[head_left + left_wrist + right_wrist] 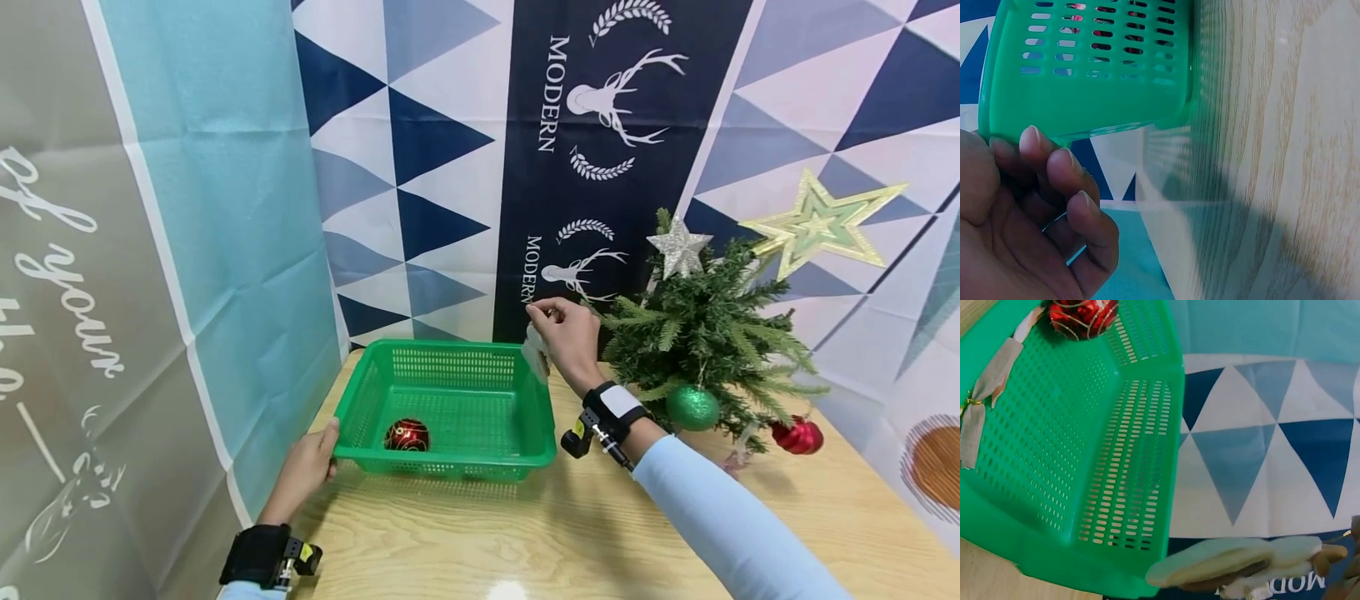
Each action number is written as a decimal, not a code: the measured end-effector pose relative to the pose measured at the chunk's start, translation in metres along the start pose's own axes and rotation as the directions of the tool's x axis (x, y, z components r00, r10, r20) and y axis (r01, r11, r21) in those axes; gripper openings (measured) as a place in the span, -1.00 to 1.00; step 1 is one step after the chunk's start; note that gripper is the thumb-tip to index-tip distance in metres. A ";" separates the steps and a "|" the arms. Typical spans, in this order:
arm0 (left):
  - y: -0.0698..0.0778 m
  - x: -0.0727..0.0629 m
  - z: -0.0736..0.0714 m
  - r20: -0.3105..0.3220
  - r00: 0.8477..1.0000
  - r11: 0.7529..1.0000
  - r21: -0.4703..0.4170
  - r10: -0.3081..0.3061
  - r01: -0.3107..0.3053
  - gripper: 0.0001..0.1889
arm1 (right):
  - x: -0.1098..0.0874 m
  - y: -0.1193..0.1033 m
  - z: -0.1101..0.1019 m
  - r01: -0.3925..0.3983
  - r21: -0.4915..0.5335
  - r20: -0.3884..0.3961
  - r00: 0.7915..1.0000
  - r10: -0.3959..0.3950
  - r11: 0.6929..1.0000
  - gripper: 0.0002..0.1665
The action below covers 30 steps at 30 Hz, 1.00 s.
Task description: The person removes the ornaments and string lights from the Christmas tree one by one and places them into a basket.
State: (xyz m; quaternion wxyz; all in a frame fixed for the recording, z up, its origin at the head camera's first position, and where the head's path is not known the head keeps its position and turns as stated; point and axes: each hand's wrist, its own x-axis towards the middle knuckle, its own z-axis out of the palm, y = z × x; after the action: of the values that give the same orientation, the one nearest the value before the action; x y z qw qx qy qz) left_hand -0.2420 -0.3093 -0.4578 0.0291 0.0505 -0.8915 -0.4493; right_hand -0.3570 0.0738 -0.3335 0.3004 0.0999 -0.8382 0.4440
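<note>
A green plastic basket [450, 463] stands on the table, its sides pierced with slots. My left hand [302, 468] grips its near left corner, with curled fingers [1094, 219] near the rim in the left wrist view. Inside lies a red ball ornament [407, 435] with gold lines. The right wrist view also shows a pale ribbon bow [988, 384] along the basket's side. Above the far right corner, my right hand [573, 337] pinches a pale flat ornament [536, 354], which hangs below the fingers. Its exact shape is unclear, though a thin cord shows in the right wrist view.
A small artificial Christmas tree [693, 333] stands right of the basket. On it are a silver star [681, 247], a gold star [817, 223], a green ball [692, 407] and a red ornament [798, 435]. Patterned cloth [442, 158] hangs behind the wooden table [450, 533].
</note>
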 end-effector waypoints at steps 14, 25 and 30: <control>-0.001 0.000 0.000 0.000 1.000 1.000 0.009 -0.002 0.002 -0.38 | -0.014 -0.019 0.009 0.156 0.022 0.131 0.979 -0.158 0.988 -0.87; -0.002 0.002 0.000 -0.001 1.000 1.000 0.015 -0.014 0.014 -0.38 | -0.026 -0.026 0.017 0.228 0.083 0.201 0.950 -0.240 0.970 -0.87; -0.001 0.002 0.000 -0.001 1.000 1.000 0.015 -0.015 0.015 -0.38 | -0.031 -0.024 0.020 0.242 0.083 0.209 0.944 -0.254 0.967 -0.89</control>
State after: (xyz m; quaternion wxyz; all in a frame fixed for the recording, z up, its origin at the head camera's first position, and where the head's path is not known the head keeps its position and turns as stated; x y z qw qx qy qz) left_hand -0.2434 -0.3098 -0.4589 0.0258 0.0576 -0.8945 -0.4427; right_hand -0.3302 0.0411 -0.3440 0.2571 0.2611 -0.8341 0.4122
